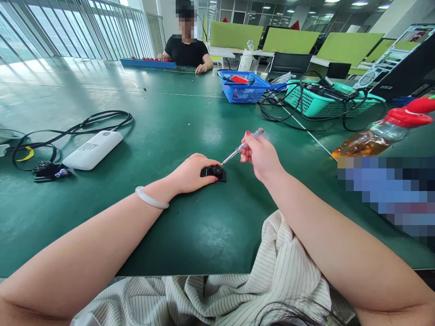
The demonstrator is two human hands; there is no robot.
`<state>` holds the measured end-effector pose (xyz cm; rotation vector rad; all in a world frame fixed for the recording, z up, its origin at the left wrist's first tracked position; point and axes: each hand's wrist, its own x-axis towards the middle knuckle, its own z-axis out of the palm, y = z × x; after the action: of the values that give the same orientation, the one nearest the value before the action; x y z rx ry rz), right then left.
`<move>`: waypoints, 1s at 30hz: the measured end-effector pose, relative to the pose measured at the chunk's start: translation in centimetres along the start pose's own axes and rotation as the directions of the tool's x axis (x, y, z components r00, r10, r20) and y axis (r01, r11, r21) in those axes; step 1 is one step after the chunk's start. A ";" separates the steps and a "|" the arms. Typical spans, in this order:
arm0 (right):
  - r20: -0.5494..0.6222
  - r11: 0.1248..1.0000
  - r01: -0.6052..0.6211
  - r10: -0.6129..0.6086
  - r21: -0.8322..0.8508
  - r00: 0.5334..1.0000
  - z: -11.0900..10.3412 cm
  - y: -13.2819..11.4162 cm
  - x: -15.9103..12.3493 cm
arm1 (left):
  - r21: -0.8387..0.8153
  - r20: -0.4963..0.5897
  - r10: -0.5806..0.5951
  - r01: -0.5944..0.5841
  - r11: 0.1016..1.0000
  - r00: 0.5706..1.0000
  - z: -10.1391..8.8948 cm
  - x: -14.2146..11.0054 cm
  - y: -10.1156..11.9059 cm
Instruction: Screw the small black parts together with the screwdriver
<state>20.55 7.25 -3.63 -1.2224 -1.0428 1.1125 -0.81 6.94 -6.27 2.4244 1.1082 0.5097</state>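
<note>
A small black part (217, 172), perhaps an electronic piece, lies on the green tabletop in front of me. My left hand (193, 174) grips it from the left between thumb and forefinger. In my right hand (261, 156) is a slim screwdriver (238, 149) with a clear handle, tilted down to the left. Its tip meets or nearly meets the black part's upper right; the exact contact is too small to tell. The fingers of my right hand are closed around the handle.
To the left lie a white power bank (93, 150) and a looped black cable (102, 118). A blue basket (243, 93) and a teal basket (309, 104) with cables stand farther back. A bottle (377, 133) is at right. Another person (188, 50) sits opposite.
</note>
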 end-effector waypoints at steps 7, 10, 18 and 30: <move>-0.025 0.997 0.077 -0.077 0.010 0.997 -0.2 0.1 0.2 | 0.007 0.002 0.009 -0.009 1.000 1.000 0.0 0.1 0.0; -0.015 0.996 0.085 -0.085 -0.003 0.996 -0.3 0.0 0.2 | 0.000 -0.001 0.008 -0.008 1.000 1.000 0.0 0.1 0.0; 0.032 0.991 0.099 -0.097 -0.090 0.995 -0.5 0.4 0.6 | -0.011 0.005 -0.040 0.040 0.999 0.999 0.0 0.0 0.1; 0.135 0.976 0.215 -0.212 -0.014 0.968 -1.2 0.4 0.8 | 0.010 0.007 -0.008 0.008 1.000 1.000 -0.1 0.1 0.2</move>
<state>21.83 7.88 -4.15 -1.0407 -1.2639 1.0237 -0.74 6.91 -6.05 2.4274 1.1203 0.4939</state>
